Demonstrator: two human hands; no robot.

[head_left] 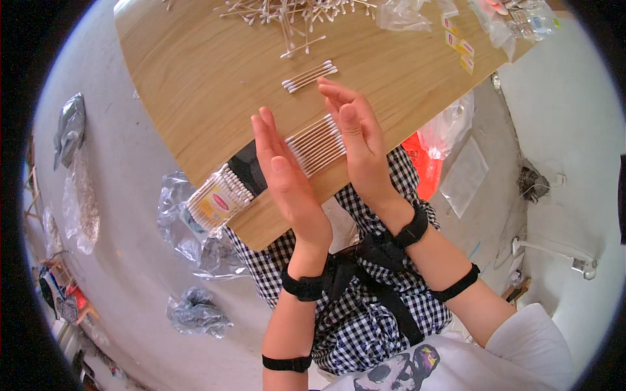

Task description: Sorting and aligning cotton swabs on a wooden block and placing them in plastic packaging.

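Observation:
A flat row of cotton swabs (316,147) lies side by side on the wooden table (195,85), between my two hands. My left hand (285,179) stands on edge at the tips on the row's left side, its fingers stretched out. Along the opposite tips, my right hand (360,133) is held the same way, fingers extended and slightly curved. Beyond them rests a small group of swabs (310,77). Left of my left hand is a black object (248,168), partly hidden by it. Next to that sits a bundle of swabs with a yellow label (218,201).
A heap of loose swabs (293,12) spreads at the table's far side. Yellow labels (459,43) and transparent bags (405,15) lie at the far right. A red bag (424,166) shows beyond the right table edge. Plastic bags (195,311) lie on the floor.

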